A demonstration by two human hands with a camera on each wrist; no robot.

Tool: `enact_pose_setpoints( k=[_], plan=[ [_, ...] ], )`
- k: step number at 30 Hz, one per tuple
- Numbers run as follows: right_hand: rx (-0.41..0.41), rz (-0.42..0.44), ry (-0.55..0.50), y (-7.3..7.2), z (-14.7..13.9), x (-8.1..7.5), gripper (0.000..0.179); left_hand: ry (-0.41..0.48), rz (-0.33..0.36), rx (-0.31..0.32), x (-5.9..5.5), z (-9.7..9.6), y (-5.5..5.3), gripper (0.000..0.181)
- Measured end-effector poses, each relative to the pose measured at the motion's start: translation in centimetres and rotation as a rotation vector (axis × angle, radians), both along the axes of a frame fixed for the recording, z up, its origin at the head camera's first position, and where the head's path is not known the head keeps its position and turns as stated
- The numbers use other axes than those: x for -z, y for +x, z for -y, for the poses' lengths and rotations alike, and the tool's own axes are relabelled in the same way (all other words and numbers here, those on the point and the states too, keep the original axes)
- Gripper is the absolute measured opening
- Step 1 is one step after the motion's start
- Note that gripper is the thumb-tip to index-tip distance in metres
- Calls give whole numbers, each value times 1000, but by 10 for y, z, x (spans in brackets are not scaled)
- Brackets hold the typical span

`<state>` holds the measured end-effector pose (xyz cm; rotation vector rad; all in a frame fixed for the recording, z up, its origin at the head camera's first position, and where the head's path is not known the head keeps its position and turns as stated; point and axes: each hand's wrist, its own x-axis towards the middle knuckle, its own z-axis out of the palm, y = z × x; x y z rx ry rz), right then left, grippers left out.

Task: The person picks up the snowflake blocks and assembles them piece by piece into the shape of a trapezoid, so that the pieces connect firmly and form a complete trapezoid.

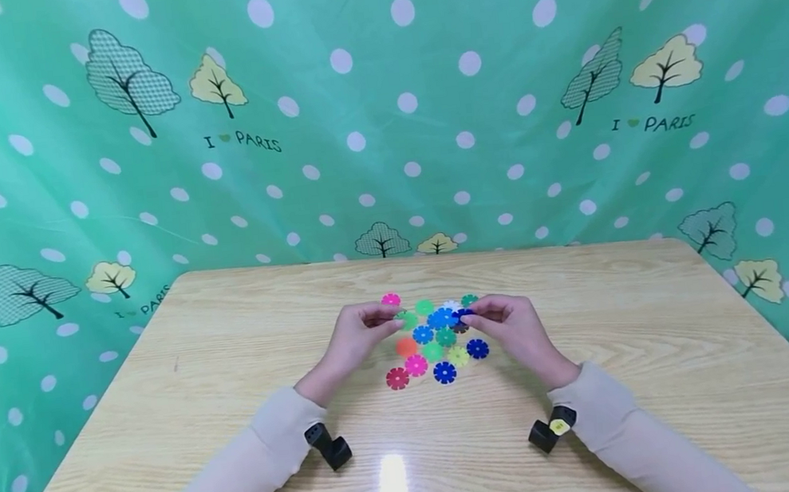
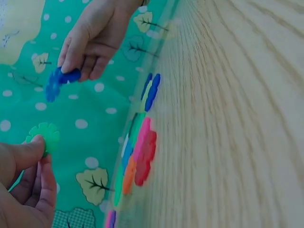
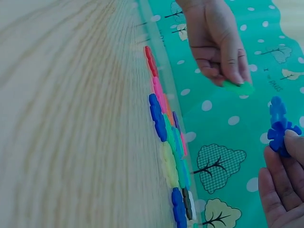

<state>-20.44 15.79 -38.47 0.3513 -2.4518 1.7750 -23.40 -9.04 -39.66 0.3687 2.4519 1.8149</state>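
My left hand pinches a light green notched plastic disc, a snowflake piece, between thumb and fingertips. Across from it, my right hand pinches a dark blue snowflake piece by its edge. A lighter blue snowflake piece is joined to that one at an angle and points toward the left hand. Both hands are raised over the table, apart from each other. Below them lie several loose snowflake pieces, among them a red one, a pink one and a dark blue one.
The pieces lie on a wood-grain table. Nearer the front are an orange piece, a yellow one and another dark blue one. A green patterned cloth hangs behind the table. Each wrist wears a small black camera.
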Motion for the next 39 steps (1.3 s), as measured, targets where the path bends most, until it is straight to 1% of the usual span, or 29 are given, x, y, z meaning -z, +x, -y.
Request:
enact_pose_setpoints(
  k=[3, 7, 10, 19, 25, 28, 33, 39],
  plan=[
    [-1, 7, 12, 7, 5, -12, 13, 33, -14, 0, -2, -6, 3, 19],
    [-16, 2, 4, 7, 6, -12, 13, 74, -7, -11, -3, -11, 6, 18],
    [-19, 1, -2, 7, 6, -13, 13, 85, -5, -21, -4, -13, 8, 18],
    [-12, 10, -3, 9, 8, -16, 13, 81, -36, -7, -6, -18, 13, 16],
    [-18, 11, 11, 9, 8, -15, 13, 77, -50, 3, -5, -22, 14, 16],
    [-24, 8, 12, 9, 8, -15, 12, 62, -64, 6, -5, -23, 14, 15],
    [-19, -9, 4, 8, 9, -11, 10, 41, -93, -17, -4, -26, 15, 13],
    [-20, -49, -3, -3, 4, 9, 8, 38, -148, -39, -4, -29, 16, 13]
  ],
)
